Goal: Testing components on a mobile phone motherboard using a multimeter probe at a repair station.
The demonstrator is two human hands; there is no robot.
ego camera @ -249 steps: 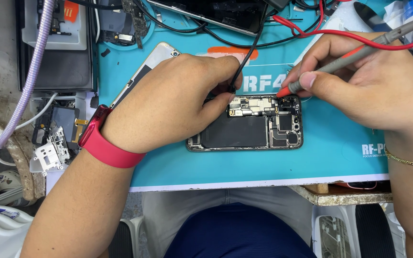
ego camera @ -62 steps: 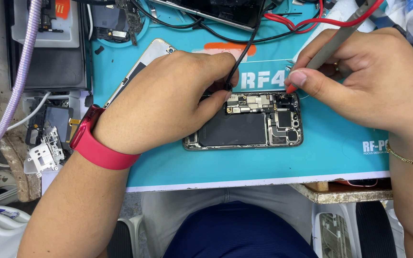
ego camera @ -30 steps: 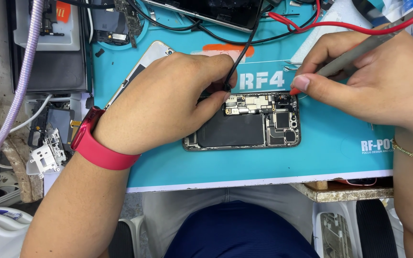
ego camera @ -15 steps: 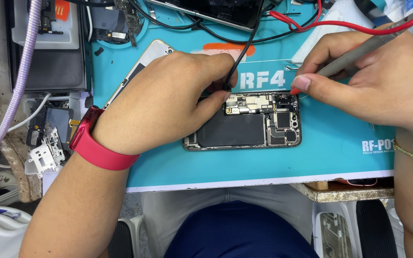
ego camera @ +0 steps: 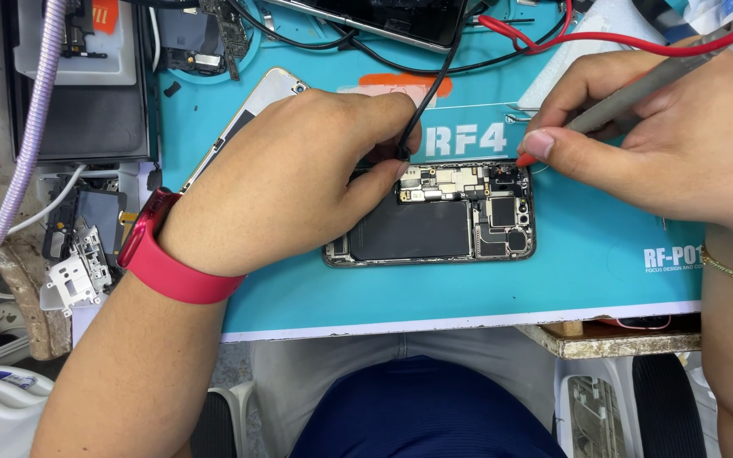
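An opened phone (ego camera: 447,225) lies face down on a teal work mat (ego camera: 587,271), its dark battery and circuit boards exposed. My left hand (ego camera: 290,182), with a red wristband, rests over the phone's left end and pinches a black test probe (ego camera: 422,106) whose tip touches the board near the phone's top edge. My right hand (ego camera: 663,140) grips a grey probe with a red tip (ego camera: 629,102). That tip touches the phone's upper right corner. A red lead (ego camera: 553,38) runs from this probe across the mat's top.
A detached phone screen (ego camera: 252,106) lies under my left wrist. Another phone (ego camera: 383,17) and black cables sit at the mat's far edge. A dark tray (ego camera: 86,119), a lilac cable (ego camera: 31,127) and loose metal parts (ego camera: 74,271) are on the left. The mat ends at the table's near edge.
Both hands have stayed on the phone. The red probe tip has shifted slightly along the phone's upper right edge; the black probe has barely moved.
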